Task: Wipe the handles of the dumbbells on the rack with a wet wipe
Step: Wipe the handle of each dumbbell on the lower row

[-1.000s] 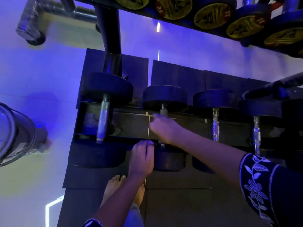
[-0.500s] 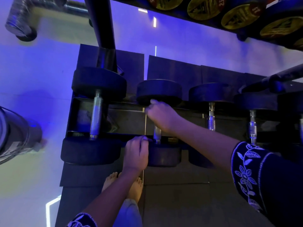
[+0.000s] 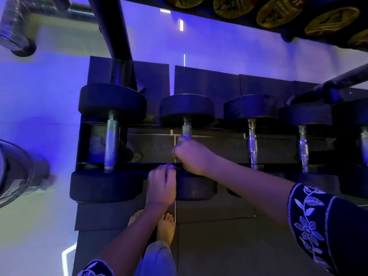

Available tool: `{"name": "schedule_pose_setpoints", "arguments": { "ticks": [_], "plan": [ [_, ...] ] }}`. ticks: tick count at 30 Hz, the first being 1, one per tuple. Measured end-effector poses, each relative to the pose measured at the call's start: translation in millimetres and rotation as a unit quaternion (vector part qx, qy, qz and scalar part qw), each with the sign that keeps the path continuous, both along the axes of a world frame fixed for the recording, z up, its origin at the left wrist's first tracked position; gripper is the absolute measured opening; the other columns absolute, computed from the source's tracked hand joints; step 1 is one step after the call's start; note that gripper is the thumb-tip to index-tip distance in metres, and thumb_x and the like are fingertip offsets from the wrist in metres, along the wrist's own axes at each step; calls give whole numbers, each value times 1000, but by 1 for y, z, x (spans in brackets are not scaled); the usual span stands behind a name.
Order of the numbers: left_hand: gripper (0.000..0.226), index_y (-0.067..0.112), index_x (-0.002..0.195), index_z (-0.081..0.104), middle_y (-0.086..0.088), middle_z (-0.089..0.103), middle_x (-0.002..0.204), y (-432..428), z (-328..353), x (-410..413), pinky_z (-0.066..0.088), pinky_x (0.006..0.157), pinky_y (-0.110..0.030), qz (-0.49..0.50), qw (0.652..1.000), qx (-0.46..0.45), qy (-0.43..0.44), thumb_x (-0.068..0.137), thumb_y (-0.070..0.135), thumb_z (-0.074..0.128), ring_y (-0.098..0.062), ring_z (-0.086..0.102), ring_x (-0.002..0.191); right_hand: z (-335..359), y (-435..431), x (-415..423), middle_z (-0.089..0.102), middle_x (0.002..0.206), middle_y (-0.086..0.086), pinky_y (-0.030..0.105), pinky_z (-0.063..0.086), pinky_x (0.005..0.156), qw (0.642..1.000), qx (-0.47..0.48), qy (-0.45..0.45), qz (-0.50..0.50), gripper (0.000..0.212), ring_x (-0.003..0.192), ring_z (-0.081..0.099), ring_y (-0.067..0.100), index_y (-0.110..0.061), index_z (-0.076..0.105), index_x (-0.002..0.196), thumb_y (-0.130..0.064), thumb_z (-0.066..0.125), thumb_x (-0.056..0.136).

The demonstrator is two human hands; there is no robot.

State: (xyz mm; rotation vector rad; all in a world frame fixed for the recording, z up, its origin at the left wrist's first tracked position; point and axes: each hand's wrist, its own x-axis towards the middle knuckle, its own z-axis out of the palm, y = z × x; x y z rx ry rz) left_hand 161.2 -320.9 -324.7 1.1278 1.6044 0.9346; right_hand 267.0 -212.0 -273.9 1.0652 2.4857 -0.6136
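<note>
The right hand (image 3: 192, 155) is wrapped around the knurled steel handle (image 3: 186, 130) of the black rubber-headed dumbbell (image 3: 186, 108) lying second from the left end of the dark metal rack (image 3: 155, 148). The left hand (image 3: 161, 185) curls over the left edge of that dumbbell's front head. A larger black dumbbell (image 3: 111, 104) sits at the rack's left end, and two slimmer-handled dumbbells (image 3: 252, 145) lie to the right. Yellow-capped dumbbell ends (image 3: 278, 13) line the upper tier. Bare feet (image 3: 165, 230) stand on the dark floor mat (image 3: 215, 246) below the rack's front edge.
</note>
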Motion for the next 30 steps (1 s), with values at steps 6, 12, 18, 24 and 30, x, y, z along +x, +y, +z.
{"name": "schedule_pose_setpoints", "arguments": {
  "ticks": [6, 12, 18, 24, 30],
  "plan": [
    [40, 13, 75, 69, 0, 61, 60, 1, -1, 0, 38, 55, -13, 4, 1000, -1, 4, 93, 26, 36, -9, 56, 58, -7, 21, 21, 64, 89, 7, 40, 50, 69, 979, 80, 109, -153, 27, 86, 52, 27, -12, 64, 92, 5, 58, 71],
    [49, 10, 77, 71, 0, 64, 64, 2, 0, 0, 41, 57, -23, 15, 1000, 1, 23, 88, 38, 32, -9, 57, 61, 0, -18, 25, 68, 96, 6, 31, 52, 80, 976, 5, 118, -186, 21, 91, 62, 21, -16, 67, 95, -4, 66, 77],
    [38, 10, 81, 73, 2, 62, 60, 3, 5, 1, 35, 53, -9, 20, 1000, 2, -1, 91, 21, 38, -3, 56, 57, -19, 22, 31, 73, 85, 3, 25, 55, 78, 709, -48, 281, -645, 23, 82, 68, 16, -17, 74, 86, 0, 72, 71],
    [39, 7, 82, 74, -4, 66, 64, 1, 1, -1, 36, 53, -10, 15, 1000, 6, -2, 92, 20, 38, -10, 58, 60, -30, 25, 26, 72, 91, 9, 35, 54, 85, 738, -34, 222, -637, 17, 88, 66, 18, -10, 73, 90, 0, 68, 77],
    [43, 13, 82, 74, 4, 68, 69, 2, -5, 0, 40, 59, -13, 16, 1000, 20, 15, 90, 31, 36, -7, 60, 65, -5, -34, 38, 72, 90, -5, 1, 42, 71, 852, -66, 172, -490, 16, 82, 61, 2, -14, 76, 91, -5, 73, 77]
  ]
}}
